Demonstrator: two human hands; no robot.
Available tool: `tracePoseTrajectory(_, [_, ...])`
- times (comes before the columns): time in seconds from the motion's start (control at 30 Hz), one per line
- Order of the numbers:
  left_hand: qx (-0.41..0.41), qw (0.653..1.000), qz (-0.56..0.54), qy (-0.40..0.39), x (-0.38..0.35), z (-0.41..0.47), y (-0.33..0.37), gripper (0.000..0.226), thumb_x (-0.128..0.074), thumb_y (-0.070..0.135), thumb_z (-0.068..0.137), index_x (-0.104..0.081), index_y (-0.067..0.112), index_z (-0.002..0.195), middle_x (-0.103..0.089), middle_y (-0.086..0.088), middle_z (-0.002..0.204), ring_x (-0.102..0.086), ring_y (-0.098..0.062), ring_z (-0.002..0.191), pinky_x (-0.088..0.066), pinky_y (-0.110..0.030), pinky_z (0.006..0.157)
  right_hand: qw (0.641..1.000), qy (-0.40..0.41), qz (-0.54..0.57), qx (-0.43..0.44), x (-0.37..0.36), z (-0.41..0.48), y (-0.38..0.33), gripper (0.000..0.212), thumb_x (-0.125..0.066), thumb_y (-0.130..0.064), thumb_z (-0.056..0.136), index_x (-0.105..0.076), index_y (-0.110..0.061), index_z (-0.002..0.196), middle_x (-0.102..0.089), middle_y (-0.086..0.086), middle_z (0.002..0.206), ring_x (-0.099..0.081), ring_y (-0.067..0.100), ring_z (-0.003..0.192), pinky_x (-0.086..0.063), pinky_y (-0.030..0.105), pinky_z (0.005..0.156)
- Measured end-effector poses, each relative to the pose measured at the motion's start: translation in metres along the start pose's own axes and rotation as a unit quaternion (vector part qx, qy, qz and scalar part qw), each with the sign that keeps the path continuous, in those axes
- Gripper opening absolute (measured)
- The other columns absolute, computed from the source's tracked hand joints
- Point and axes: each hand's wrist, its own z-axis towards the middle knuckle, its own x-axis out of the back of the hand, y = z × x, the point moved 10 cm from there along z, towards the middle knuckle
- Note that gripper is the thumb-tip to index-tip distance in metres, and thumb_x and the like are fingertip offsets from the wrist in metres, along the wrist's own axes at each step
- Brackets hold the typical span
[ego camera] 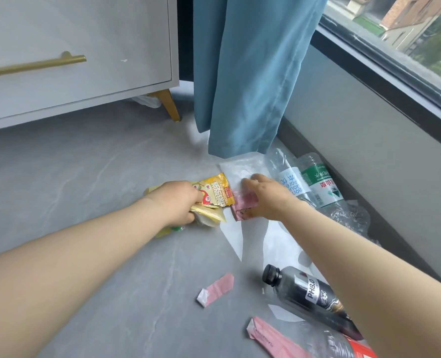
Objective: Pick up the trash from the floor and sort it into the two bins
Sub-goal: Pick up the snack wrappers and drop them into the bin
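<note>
My left hand (pixel 176 202) grips a bunch of yellow snack wrappers (pixel 215 193) just above the grey floor. My right hand (pixel 268 196) reaches to its right and pinches a small pink wrapper (pixel 242 204) that lies on a clear plastic bag (pixel 240 169). Right of that hand lie two crushed clear bottles, one with a blue-white label (pixel 291 180) and one with a green label (pixel 321 183). Nearer me lie a pink torn wrapper (pixel 215 290), a dark capped bottle (pixel 307 293) and a long pink packet (pixel 273 338). No bin is in view.
A white cabinet (pixel 80 47) on gold legs stands at the back left. A teal curtain (pixel 247 73) hangs down to the floor behind the trash. A grey wall below the window (pixel 356 130) runs along the right. Crumpled clear film (pixel 348 215) lies by the wall.
</note>
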Motion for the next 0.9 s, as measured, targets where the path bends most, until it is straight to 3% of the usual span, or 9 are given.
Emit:
tracePoseTrajectory(0.17, [0.037, 0.999, -0.021, 0.009, -0.006, -0.008, -0.001, 0.027, -0.056, 0.031, 0.086, -0.059, 0.018, 0.109, -0.056, -0.010, 0.113, -0.059, -0.028, 0.099, -0.044, -0.031, 0.074, 0.998, 0.046, -0.050, -0.004, 0.001, -0.012, -0.002, 0.055, -0.070, -0.042, 0.082, -0.050, -0.017, 0.127, -0.048, 0.006, 0.115, -0.055, 0.030, 0.104, -0.040, 0.032, 0.074])
tracePoseTrajectory(0.3, [0.062, 0.997, -0.034, 0.012, -0.019, -0.032, -0.002, 0.032, -0.054, 0.033, 0.086, -0.056, 0.018, 0.114, -0.052, -0.011, 0.118, -0.057, -0.027, 0.105, -0.046, -0.032, 0.079, 0.998, 0.063, 0.024, -0.010, -0.005, -0.033, -0.004, 0.035, -0.064, -0.039, 0.086, -0.054, -0.011, 0.106, -0.048, 0.006, 0.098, -0.059, 0.033, 0.094, -0.048, 0.035, 0.072])
tracePoseTrajectory(0.4, [0.081, 0.995, -0.055, 0.003, -0.031, -0.054, -0.004, 0.032, -0.054, 0.034, 0.087, -0.056, 0.019, 0.114, -0.052, -0.009, 0.119, -0.056, -0.024, 0.107, -0.046, -0.032, 0.081, 0.997, 0.052, 0.049, 0.003, -0.012, -0.049, -0.010, 0.023, -0.064, -0.031, 0.084, -0.049, -0.014, 0.085, -0.044, 0.004, 0.088, -0.055, 0.031, 0.088, -0.039, 0.032, 0.064])
tracePoseTrajectory(0.57, [0.108, 0.991, -0.075, -0.004, -0.041, -0.085, -0.004, 0.035, -0.053, 0.035, 0.088, -0.054, 0.020, 0.119, -0.049, -0.008, 0.122, -0.055, -0.024, 0.107, -0.046, -0.032, 0.085, 0.990, 0.082, 0.109, 0.025, -0.002, -0.079, -0.032, 0.038, -0.066, -0.020, 0.077, -0.031, -0.025, 0.062, -0.046, 0.000, 0.077, -0.045, 0.024, 0.073, -0.037, 0.035, 0.061])
tracePoseTrajectory(0.73, [0.128, 0.988, -0.087, -0.011, -0.048, -0.107, -0.009, 0.032, -0.054, 0.035, 0.086, -0.057, 0.021, 0.115, -0.050, -0.008, 0.118, -0.057, -0.023, 0.103, -0.046, -0.031, 0.082, 0.984, 0.081, 0.152, 0.046, -0.004, -0.109, -0.058, 0.035, -0.072, -0.029, 0.076, -0.038, -0.020, 0.068, -0.044, -0.003, 0.075, -0.042, 0.019, 0.069, -0.028, 0.028, 0.054])
tracePoseTrajectory(0.9, [0.127, 0.988, -0.092, -0.003, -0.044, -0.110, -0.010, 0.030, -0.056, 0.035, 0.085, -0.059, 0.019, 0.111, -0.054, -0.009, 0.113, -0.057, -0.025, 0.103, -0.046, -0.030, 0.079, 0.977, 0.030, 0.210, -0.008, -0.034, -0.116, -0.063, 0.039, -0.067, -0.030, 0.079, -0.034, -0.016, 0.063, -0.037, -0.002, 0.062, -0.033, 0.017, 0.057, -0.025, 0.030, 0.050])
